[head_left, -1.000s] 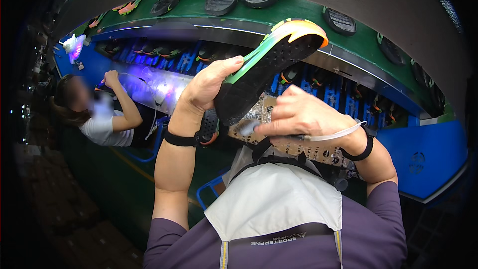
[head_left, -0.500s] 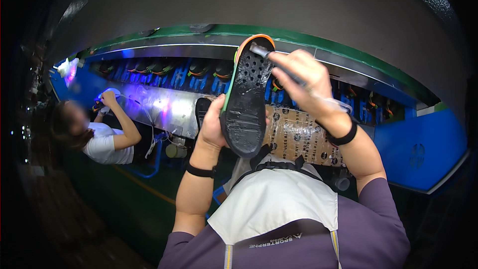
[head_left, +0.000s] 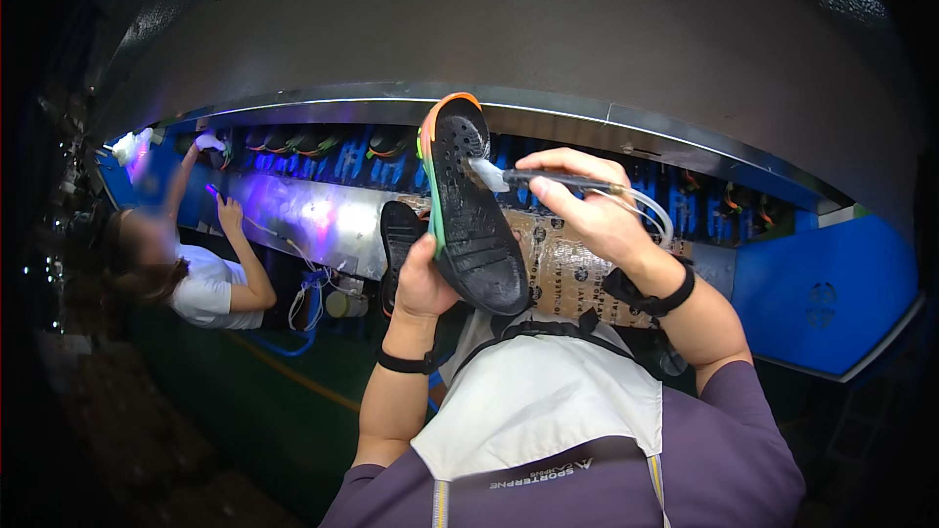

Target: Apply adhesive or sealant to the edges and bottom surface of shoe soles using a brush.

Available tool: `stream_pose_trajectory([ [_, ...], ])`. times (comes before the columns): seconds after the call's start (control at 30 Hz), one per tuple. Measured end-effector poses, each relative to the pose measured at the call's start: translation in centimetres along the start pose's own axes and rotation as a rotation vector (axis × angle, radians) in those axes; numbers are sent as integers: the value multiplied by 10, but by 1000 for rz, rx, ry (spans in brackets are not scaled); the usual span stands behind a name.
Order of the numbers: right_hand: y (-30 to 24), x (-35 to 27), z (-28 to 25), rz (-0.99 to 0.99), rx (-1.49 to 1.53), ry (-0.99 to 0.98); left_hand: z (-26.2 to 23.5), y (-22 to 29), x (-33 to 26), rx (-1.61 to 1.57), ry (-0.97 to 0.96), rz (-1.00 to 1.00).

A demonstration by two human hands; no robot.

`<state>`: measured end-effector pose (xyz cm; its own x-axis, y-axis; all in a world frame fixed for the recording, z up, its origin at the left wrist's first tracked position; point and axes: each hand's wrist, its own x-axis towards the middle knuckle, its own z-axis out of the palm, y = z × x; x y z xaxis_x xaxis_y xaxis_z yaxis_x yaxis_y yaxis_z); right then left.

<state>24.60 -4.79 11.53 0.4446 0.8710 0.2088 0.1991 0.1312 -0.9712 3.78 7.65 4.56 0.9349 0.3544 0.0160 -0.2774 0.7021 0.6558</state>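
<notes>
Your left hand (head_left: pixel 423 284) grips the black shoe sole (head_left: pixel 471 210) from below at the centre of the frame, fingers wrapped round its heel end, tread facing you. Your right hand (head_left: pixel 587 210) pinches a thin brush (head_left: pixel 533 177), its pale tip touching the sole near the toe (a clear tube trails from it). Keep the sole tilted steadily toward you and work the tip evenly between the studs, staying inside the orange-green rim.
</notes>
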Motion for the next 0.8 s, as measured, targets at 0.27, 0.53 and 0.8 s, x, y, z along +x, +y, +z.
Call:
stream_pose_trajectory([
  [0.27, 16, -3, 18, -134, -197, 47, -1, -4, -15, 156, 151, 124],
  [0.53, 26, -12, 25, -75, -19, -108, -7, -5, -27, 43, 209, 206],
  [0.8, 20, -20, 28, 25, -119, -249, -15, 4, -35, 104, 268, 273],
])
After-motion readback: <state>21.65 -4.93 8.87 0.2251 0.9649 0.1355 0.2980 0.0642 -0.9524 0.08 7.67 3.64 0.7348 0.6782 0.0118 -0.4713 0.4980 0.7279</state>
